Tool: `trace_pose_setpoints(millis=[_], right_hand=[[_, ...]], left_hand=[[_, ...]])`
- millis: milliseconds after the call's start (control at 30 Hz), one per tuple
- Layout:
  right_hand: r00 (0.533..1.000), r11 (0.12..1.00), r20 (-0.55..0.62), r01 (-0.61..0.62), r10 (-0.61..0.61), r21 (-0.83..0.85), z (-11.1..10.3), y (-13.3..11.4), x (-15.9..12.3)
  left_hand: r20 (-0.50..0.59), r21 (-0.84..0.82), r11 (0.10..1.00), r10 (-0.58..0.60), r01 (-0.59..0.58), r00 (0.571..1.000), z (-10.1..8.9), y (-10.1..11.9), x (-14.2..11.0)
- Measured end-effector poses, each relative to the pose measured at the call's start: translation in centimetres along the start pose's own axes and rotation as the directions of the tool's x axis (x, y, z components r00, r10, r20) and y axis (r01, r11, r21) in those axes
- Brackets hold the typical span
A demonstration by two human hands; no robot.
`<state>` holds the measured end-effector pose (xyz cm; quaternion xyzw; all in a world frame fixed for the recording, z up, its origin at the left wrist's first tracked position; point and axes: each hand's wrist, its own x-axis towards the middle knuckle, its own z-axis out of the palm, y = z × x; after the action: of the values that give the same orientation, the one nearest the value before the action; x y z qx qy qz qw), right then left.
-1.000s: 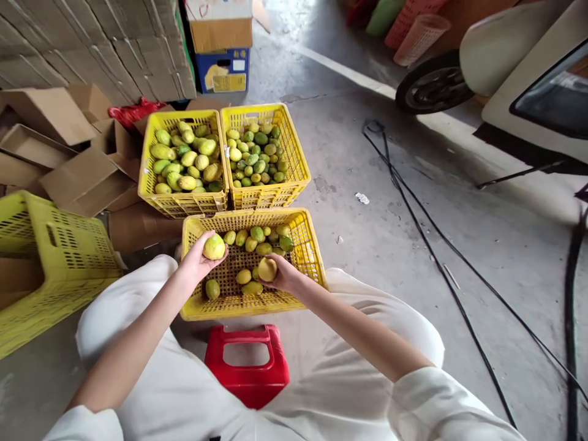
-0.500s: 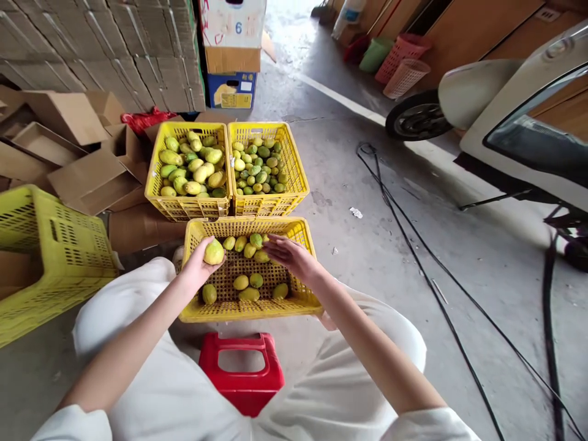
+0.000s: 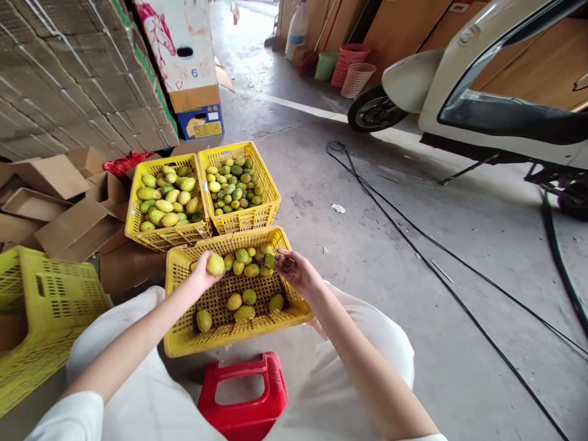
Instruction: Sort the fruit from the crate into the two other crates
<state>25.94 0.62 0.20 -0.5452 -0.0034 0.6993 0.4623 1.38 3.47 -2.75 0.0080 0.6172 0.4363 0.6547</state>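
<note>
My left hand is closed around a yellow lemon above the left part of a yellow plastic crate. Over the right side of that crate, my right hand has its fingers apart and slightly bent. Its fingertips are close to a green lemon; whether they touch it I cannot tell. Several yellow-green lemons lie along the crate's far side, and a few more, such as one lemon, rest nearer to me.
Behind stand two fuller crates, a left crate with larger lemons and a right crate with smaller ones. A red stool is between my legs. Left are a yellow-green crate and cardboard boxes; right, black cables and a scooter.
The view has turned, so the crates appear further left and lower. My right hand's fingers, stretched out before, are now bent near the green lemon. My left hand still holds its lemon.
</note>
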Motion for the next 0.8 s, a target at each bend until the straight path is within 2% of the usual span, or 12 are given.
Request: trace_pose_setpoints(millis=[67,133,200,267,333,367,400,500,567,600,700,800], right_hand=[[1.000,1.000,0.014,0.010,-0.010,0.024,0.0,-0.5,-0.8],[1.000,0.999,0.012,0.016,-0.017,0.047,0.0,-0.9,-1.3],[1.000,0.998,0.004,0.017,-0.018,0.066,-0.1,-1.1,-1.6],[1.000,0.997,-0.003,0.014,-0.014,0.075,-0.2,-1.2,-1.8],[1.000,0.998,-0.006,0.009,-0.008,0.069,-0.4,-1.0,-1.8],[1.000,0.998,-0.008,0.005,-0.005,0.061,-0.6,-0.8,-1.8],[1.000,0.999,-0.011,0.002,-0.001,0.049,-0.8,-0.6,-1.7],[0.999,1.000,-0.042,-0.019,0.019,-0.011,-1.9,0.4,-1.2],[0.995,0.996,-0.086,-0.053,0.046,-0.075,-3.0,1.2,-0.7],[0.992,0.990,-0.111,-0.079,0.066,-0.115,-3.6,1.6,-0.4],[0.975,0.951,-0.175,-0.178,0.136,-0.253,-5.1,3.2,1.3],[0.966,0.885,-0.216,-0.223,0.143,-0.409,-6.0,4.9,4.4]], left_hand=[[0.078,-0.074,0.992,0.109,-0.104,0.991,4.0,4.0,-0.3],[0.208,-0.185,0.957,0.262,-0.225,0.942,7.3,7.7,-1.2],[0.251,-0.242,0.922,0.360,-0.302,0.899,9.1,10.1,-2.4],[0.365,-0.284,0.895,0.432,-0.343,0.825,9.2,11.0,-3.3],[0.454,-0.268,0.897,0.440,-0.352,0.775,7.7,10.6,-3.5],[0.465,-0.242,0.905,0.425,-0.351,0.776,6.6,9.9,-3.1],[0.449,-0.211,0.913,0.407,-0.348,0.796,5.3,9.2,-2.6],[0.310,-0.122,0.940,0.341,-0.318,0.887,0.8,6.5,0.4],[0.134,0.069,0.960,0.261,-0.272,0.956,-2.4,4.7,2.9],[0.083,0.128,0.966,0.217,-0.226,0.973,-3.9,3.9,4.1],[-0.051,0.281,0.956,0.101,-0.083,0.994,-8.2,1.6,7.4],[-0.155,0.457,0.889,0.038,0.038,0.987,-11.4,-0.7,9.9]])
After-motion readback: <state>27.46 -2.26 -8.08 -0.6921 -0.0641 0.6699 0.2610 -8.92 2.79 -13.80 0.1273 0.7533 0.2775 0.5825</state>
